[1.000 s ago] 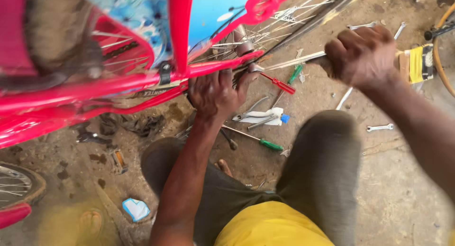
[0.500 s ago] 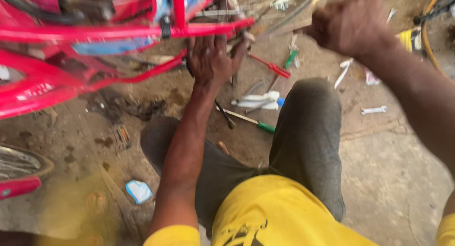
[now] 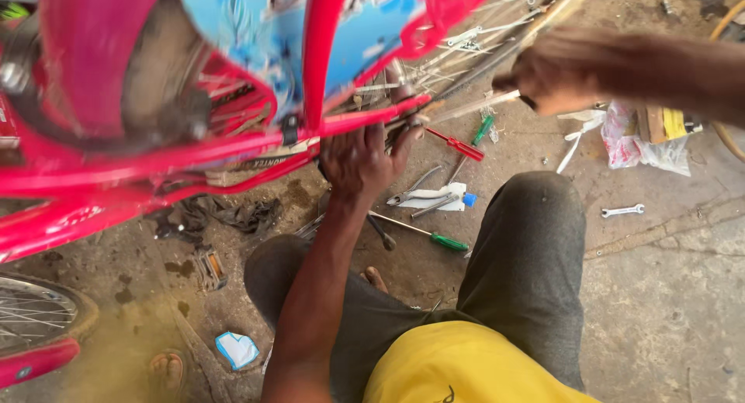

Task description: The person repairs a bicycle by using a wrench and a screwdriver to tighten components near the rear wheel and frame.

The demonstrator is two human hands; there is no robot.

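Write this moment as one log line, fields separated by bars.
left hand: grips red bicycle frame | right hand: holds long tool, blurred | ground: green-handled screwdriver, pliers, wrench

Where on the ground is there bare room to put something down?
Bare concrete floor lies right of the right knee, below the small wrench. Crowded: between the left hand and that knee lie pliers and a green-handled screwdriver.

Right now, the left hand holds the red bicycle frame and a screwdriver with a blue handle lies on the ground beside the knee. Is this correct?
Not quite: the screwdriver has a green handle, not blue, as the head view shows. The left hand does hold the red bicycle frame.
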